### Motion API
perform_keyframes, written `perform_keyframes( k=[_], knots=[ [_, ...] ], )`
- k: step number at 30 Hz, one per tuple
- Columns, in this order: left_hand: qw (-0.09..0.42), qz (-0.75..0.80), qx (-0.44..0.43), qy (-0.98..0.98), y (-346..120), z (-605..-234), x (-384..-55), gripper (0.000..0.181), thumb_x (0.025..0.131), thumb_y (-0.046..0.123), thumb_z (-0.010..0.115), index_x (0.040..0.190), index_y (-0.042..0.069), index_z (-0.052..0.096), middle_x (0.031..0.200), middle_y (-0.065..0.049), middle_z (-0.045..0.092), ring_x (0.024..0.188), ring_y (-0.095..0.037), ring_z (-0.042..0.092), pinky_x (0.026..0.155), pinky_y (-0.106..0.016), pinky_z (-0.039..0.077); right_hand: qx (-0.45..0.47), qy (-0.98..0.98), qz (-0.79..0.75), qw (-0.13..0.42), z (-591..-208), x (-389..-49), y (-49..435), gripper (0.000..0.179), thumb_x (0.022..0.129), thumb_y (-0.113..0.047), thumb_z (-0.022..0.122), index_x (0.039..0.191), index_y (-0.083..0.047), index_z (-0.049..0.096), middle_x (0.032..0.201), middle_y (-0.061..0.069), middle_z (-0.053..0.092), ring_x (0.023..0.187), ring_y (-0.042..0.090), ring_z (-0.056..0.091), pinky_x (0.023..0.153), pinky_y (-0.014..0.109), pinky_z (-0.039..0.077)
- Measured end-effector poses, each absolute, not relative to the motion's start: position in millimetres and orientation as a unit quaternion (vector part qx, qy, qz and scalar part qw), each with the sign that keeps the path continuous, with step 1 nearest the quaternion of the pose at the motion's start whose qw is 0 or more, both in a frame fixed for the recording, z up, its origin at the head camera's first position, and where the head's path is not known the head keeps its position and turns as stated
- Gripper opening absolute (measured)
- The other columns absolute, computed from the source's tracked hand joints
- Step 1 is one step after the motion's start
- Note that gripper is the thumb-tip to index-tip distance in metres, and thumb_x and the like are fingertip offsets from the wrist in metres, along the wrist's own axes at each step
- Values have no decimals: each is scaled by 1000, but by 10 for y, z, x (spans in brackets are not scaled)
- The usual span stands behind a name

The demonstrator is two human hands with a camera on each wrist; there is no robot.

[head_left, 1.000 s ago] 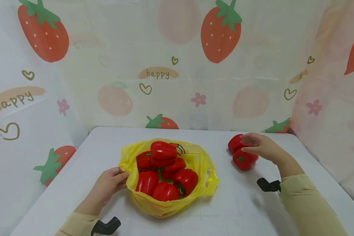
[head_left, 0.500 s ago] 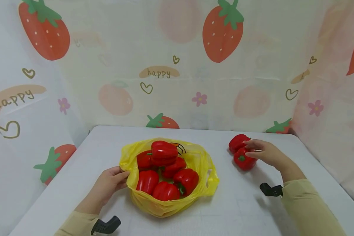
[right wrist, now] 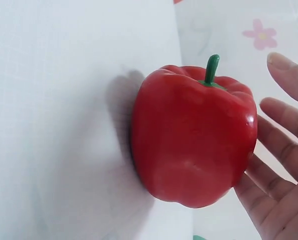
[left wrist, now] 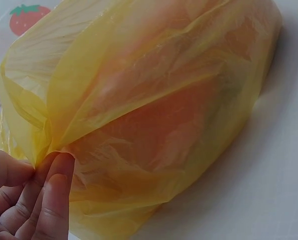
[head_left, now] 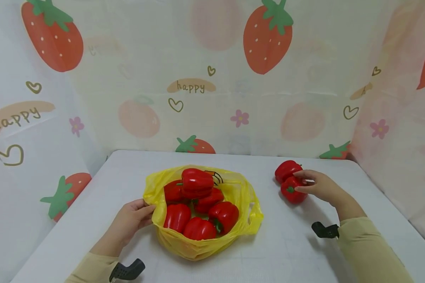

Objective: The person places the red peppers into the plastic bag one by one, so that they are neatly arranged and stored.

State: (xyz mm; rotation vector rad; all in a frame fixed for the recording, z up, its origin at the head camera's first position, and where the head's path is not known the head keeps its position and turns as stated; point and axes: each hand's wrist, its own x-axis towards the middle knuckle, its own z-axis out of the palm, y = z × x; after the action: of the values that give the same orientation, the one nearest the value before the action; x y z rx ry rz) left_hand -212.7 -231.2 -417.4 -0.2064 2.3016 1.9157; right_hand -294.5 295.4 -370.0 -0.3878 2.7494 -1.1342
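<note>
My left hand point(head_left: 129, 221) pinches the left edge of a yellow plastic bag point(head_left: 187, 249), its thumb and fingertips on the gathered film point(left wrist: 41, 145) in the left wrist view. Several red bell peppers lie in the bag, the topmost pepper point(head_left: 197, 183) resting on others. At the right, my right hand point(head_left: 321, 188) is over the nearer of two red bell peppers point(head_left: 291, 192), thumb and fingers spread. The right wrist view has this pepper point(right wrist: 193, 135), with its green stem, beside the extended fingers point(right wrist: 283, 150); the thumb stands apart from it.
The other loose bell pepper point(head_left: 286, 170) lies just behind the nearer one. Everything stands on a white table point(head_left: 269, 251), with a strawberry-print curtain point(head_left: 226, 129) along its back. Black camera mounts point(head_left: 127, 271) are strapped at both wrists.
My right hand has moved slightly right and down, from over the rear pepper to the right side of the nearer pepper. The left hand keeps its pinch on the bag.
</note>
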Motion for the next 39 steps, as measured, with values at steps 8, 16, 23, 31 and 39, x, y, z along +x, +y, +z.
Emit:
perform_keyframes(
  k=[8,16,23,31,39],
  knots=[
    [69,634,-70,767,-2311,-4169,-2119,45,90,28,58,124,-1,53,105,-8,64,85,-17,62,76,-27,53,-142,927,-341,65,-3711,-2930,2939,59,80,-31,69,130,-8,48,129,18,43,118,39,38,91,52,43],
    [69,636,-71,766,-2316,-4174,-2119,46,89,30,58,124,0,53,104,-8,64,84,-17,62,76,-26,53,-119,936,-319,90,-3720,-2907,2954,68,78,-33,70,134,-8,42,134,22,38,119,42,36,88,52,45],
    [69,636,-73,765,-2315,-4186,-2115,46,89,30,59,123,0,53,102,-7,64,83,-17,62,76,-26,53,-122,936,-319,84,-3713,-2886,2967,64,78,-28,71,132,-5,45,131,23,40,116,42,39,84,48,49],
    [67,638,-71,763,-2314,-4180,-2112,46,89,29,58,123,-1,53,100,-7,65,82,-16,62,75,-26,54,-105,939,-315,89,-3746,-2873,2984,70,76,-33,72,134,-6,43,131,23,38,116,42,38,82,48,49],
    [70,638,-73,763,-2314,-4196,-2116,48,88,31,60,123,-1,53,102,-7,65,83,-17,62,76,-27,53,-76,933,-328,124,-3838,-2840,2956,80,74,-33,74,138,-7,33,133,26,35,118,45,34,82,51,48]
  ],
)
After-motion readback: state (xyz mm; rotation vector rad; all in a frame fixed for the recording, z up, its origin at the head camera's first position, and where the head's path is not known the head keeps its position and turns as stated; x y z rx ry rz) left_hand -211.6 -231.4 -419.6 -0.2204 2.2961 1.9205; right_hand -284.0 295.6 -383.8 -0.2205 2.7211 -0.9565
